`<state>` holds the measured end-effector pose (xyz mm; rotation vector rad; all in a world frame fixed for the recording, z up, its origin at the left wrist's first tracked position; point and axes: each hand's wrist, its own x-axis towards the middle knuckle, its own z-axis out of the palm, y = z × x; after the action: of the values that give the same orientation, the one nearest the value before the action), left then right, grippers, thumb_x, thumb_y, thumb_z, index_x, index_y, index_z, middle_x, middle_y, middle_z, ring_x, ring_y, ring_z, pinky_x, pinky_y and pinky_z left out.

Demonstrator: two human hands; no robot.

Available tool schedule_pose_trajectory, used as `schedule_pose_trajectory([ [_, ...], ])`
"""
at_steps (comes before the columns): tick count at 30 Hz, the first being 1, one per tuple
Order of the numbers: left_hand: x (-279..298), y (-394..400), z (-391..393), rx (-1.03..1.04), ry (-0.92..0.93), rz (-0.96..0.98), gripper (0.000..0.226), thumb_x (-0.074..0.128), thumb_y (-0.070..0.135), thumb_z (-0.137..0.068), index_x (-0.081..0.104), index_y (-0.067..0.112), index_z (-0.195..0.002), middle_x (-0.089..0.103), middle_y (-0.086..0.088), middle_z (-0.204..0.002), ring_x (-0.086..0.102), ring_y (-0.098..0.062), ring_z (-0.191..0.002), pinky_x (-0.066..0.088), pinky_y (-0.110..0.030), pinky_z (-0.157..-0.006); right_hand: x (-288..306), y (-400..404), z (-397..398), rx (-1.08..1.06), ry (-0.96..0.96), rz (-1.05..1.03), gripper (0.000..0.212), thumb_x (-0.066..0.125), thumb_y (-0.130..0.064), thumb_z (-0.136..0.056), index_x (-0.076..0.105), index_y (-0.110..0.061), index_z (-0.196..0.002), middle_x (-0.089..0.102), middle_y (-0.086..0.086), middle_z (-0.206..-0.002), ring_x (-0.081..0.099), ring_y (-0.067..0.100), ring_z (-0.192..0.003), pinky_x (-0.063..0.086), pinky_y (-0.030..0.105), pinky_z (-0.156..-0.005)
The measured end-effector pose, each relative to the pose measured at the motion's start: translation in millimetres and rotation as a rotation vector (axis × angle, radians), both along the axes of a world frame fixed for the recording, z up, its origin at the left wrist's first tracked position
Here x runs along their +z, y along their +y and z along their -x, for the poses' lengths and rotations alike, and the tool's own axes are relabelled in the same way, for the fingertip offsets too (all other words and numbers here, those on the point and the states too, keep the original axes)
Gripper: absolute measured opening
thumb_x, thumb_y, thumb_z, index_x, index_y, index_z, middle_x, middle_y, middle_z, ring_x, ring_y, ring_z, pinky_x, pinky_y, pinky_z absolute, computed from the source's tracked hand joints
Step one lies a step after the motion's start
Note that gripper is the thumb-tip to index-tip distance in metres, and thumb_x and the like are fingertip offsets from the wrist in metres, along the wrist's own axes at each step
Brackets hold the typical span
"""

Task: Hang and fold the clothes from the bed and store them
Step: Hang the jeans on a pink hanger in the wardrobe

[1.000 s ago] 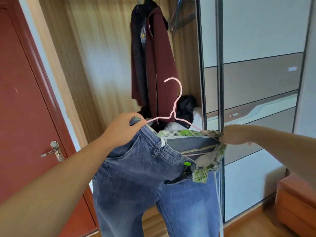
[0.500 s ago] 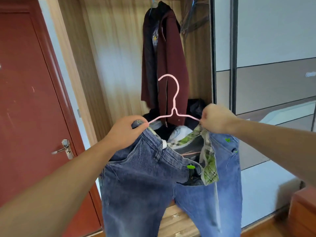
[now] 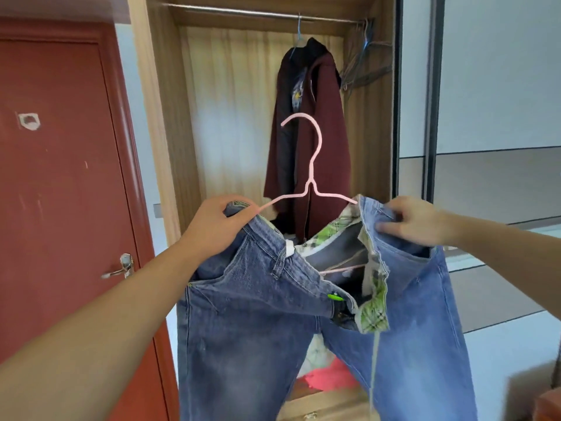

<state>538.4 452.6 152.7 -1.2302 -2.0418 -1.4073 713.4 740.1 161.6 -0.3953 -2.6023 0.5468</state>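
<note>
My left hand (image 3: 218,226) and right hand (image 3: 416,221) each grip the waistband of the jeans (image 3: 273,314), stretched over the pink hanger (image 3: 312,177) below the wardrobe rail (image 3: 243,12). If either of my 2 grips loosens, the waistband could slide off a hanger arm and the jeans drop.

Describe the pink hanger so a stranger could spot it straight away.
Look at the open wooden wardrobe beside the red door. In front of it, two hands hold up blue jeans; the pink hanger rises from their waistband. It alone is pink; the hangers on the rail are bluish or grey.
</note>
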Motion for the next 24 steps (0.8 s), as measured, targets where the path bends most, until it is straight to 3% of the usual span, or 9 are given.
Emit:
schedule_pose_trajectory([
  [3, 3.0, -5.7, 6.6, 0.005, -0.007, -0.003, 0.028, 0.068, 0.016, -0.089, 0.071, 0.039, -0.073, 0.070, 0.021, -0.076, 0.062, -0.004, -0.081, 0.047, -0.029, -0.084, -2.1, 8.4, -6.2, 0.030, 0.002, 0.013, 0.044, 0.055, -0.041, -0.095, 0.058, -0.006, -0.067, 0.057, -0.001, -0.059, 0.051, 0.008, -0.054, 0.041, 0.021, -0.057],
  [5, 2.1, -6.7, 10.7, 0.033, -0.017, 0.044, 0.020, 0.065, 0.020, -0.091, 0.070, 0.036, -0.080, 0.070, 0.019, -0.085, 0.062, -0.007, -0.088, 0.046, -0.029, -0.087, 5.0, 1.9, -10.4, 0.090, -0.025, 0.055, 0.046, 0.056, -0.041, -0.094, 0.053, -0.012, -0.057, 0.054, -0.007, -0.052, 0.049, 0.003, -0.047, 0.039, 0.015, -0.051],
  [9, -3.9, -9.0, 25.7, 0.114, -0.065, 0.105, 0.014, 0.057, 0.027, -0.097, 0.069, 0.028, -0.090, 0.068, 0.011, -0.094, 0.060, -0.011, -0.093, 0.044, -0.029, -0.087, 22.3, -18.9, -24.9, 0.202, -0.075, 0.302, 0.042, 0.062, -0.038, -0.089, 0.064, -0.014, -0.055, 0.065, 0.000, -0.059, 0.058, 0.011, -0.051, 0.044, 0.022, -0.053],
  [11, -8.5, -10.7, 32.1, 0.166, -0.144, 0.064, 0.014, 0.055, 0.028, -0.098, 0.068, 0.023, -0.097, 0.067, 0.007, -0.096, 0.060, -0.014, -0.096, 0.044, -0.029, -0.086, 25.9, -26.2, -29.5, 0.253, -0.081, 0.378, 0.037, 0.062, -0.035, -0.089, 0.072, -0.016, -0.059, 0.070, 0.003, -0.065, 0.062, 0.013, -0.055, 0.047, 0.021, -0.052],
  [16, -20.0, 0.3, 37.0, 0.233, -0.194, 0.176, 0.013, 0.049, 0.035, -0.099, 0.062, 0.031, -0.102, 0.064, 0.003, -0.108, 0.058, -0.019, -0.107, 0.043, -0.031, -0.092, 30.3, -26.7, -31.4, 0.190, -0.043, 0.474, 0.029, 0.064, -0.033, -0.089, 0.076, -0.006, -0.088, 0.075, 0.015, -0.087, 0.072, 0.028, -0.076, 0.055, 0.035, -0.076],
  [20, -16.7, 13.2, 25.9, 0.209, -0.298, 0.178, 0.042, 0.043, 0.048, -0.099, 0.042, 0.031, -0.138, 0.059, -0.005, -0.124, 0.057, -0.019, -0.104, 0.043, -0.029, -0.087, 32.8, -20.3, -37.6, 0.121, 0.008, 0.585, 0.029, 0.067, -0.031, -0.087, 0.074, -0.003, -0.089, 0.074, 0.018, -0.086, 0.072, 0.031, -0.073, 0.057, 0.035, -0.070],
  [24, -10.1, 31.6, 10.2, 0.090, -0.310, 0.085, 0.063, 0.049, 0.047, -0.097, 0.024, 0.030, -0.152, 0.029, 0.002, -0.157, 0.030, -0.018, -0.142, 0.025, -0.033, -0.116, 37.5, -18.0, -42.4, 0.055, 0.151, 0.661, 0.027, 0.069, -0.029, -0.086, 0.071, -0.003, -0.085, 0.074, 0.018, -0.080, 0.070, 0.028, -0.062, 0.056, 0.034, -0.068],
])
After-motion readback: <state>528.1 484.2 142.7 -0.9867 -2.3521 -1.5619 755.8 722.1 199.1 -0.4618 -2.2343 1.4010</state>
